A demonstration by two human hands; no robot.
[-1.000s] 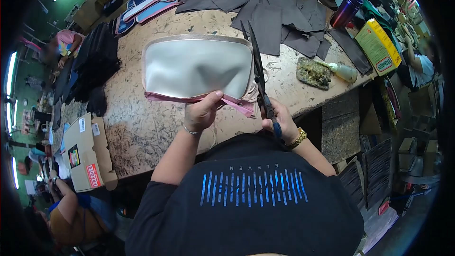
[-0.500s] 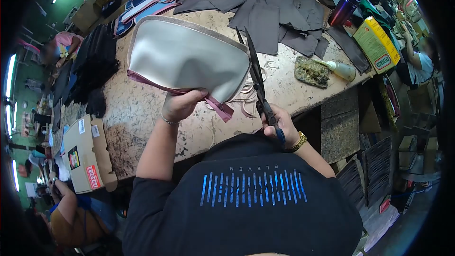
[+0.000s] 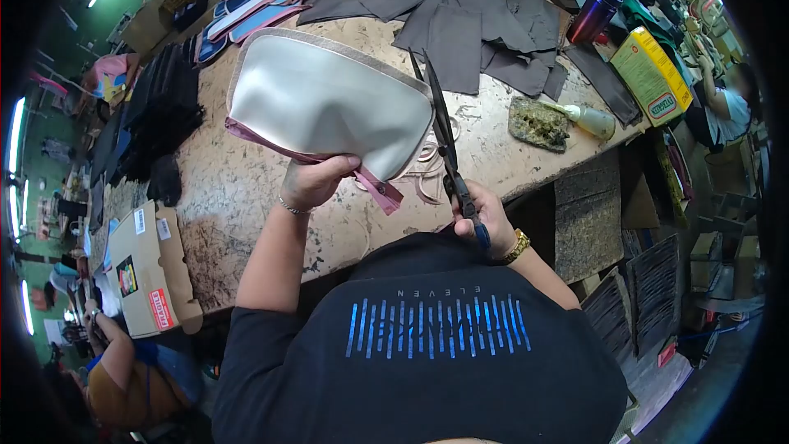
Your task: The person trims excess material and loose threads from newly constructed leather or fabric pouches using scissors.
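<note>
My left hand (image 3: 316, 182) pinches a white padded panel (image 3: 320, 99) by its lower edge, thumb on top. Grey trim runs along the panel's upper edge, and a pink zipper strip (image 3: 378, 191) hangs from its lower side. In my right hand (image 3: 483, 218) is a pair of long black scissors (image 3: 448, 140), held by the handles. Their blades point away from me, slightly parted, right beside the panel's right edge. Thin curled offcut strips (image 3: 429, 168) lie on the worktable (image 3: 238, 222) beneath the blades.
Dark grey fabric pieces (image 3: 456, 41) cover the table's far side. Blue and pink panels (image 3: 263, 4) are piled at back left. A glue bottle (image 3: 593, 121), purple tumbler (image 3: 596, 12) and yellow box (image 3: 653, 78) stand right. A cardboard box (image 3: 148, 267) sits left; other people work around.
The white panel has shifted very slightly to the right in my left hand. The scissors stay almost in place, their blades still slightly parted.
</note>
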